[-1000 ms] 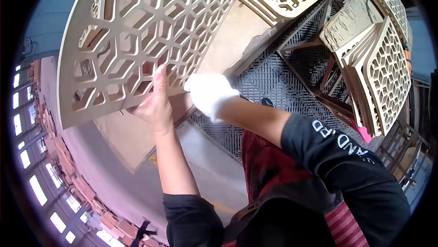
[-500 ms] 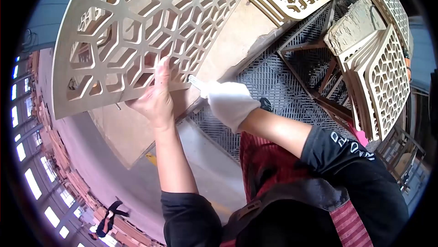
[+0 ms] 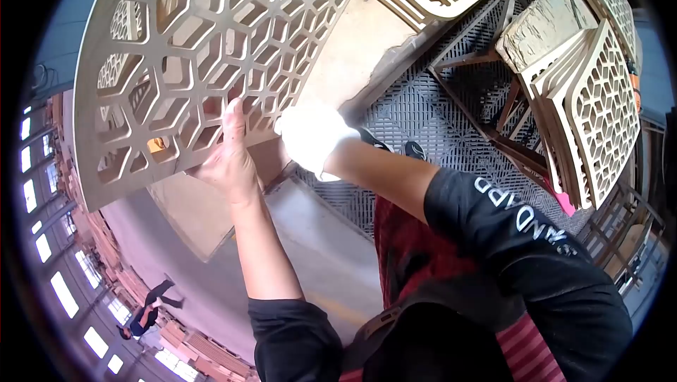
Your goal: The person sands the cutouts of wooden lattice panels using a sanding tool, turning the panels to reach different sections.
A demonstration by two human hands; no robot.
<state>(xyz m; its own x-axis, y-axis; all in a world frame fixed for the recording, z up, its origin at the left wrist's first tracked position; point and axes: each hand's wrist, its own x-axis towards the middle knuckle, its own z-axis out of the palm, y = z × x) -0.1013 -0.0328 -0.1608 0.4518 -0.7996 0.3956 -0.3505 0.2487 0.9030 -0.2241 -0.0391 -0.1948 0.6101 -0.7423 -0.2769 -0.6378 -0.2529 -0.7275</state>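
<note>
the left hand (image 3: 229,163) is bare and grips the lattice panel (image 3: 90,103) by its lower border, thumb up against the near face and the other fingers partly hidden behind it. the right hand (image 3: 314,141), in a white glove, is just beside the panel's lower right edge; the glove is washed out by glare, so i cannot tell how its fingers are closed or whether they hold anything.

the panel is tilted up over the pale wooden table (image 3: 352,57), its lower left corner reaching out past the table's left edge. small openings crowd its right side and larger ones fill its left.

at the far end of the table, a panel stack (image 3: 462,1) lies with its rounded corner near the right edge. beyond that edge, grey grating (image 3: 405,114) covers the floor, with a shoe (image 3: 415,150) on it. farther right, a leaning stack (image 3: 612,110) of lattice panels rests beside a rough-faced block (image 3: 546,26), with something pink (image 3: 564,202) near its foot. well apart, at lower left, a person (image 3: 147,317) in dark clothes is near piled boards (image 3: 190,350).
</note>
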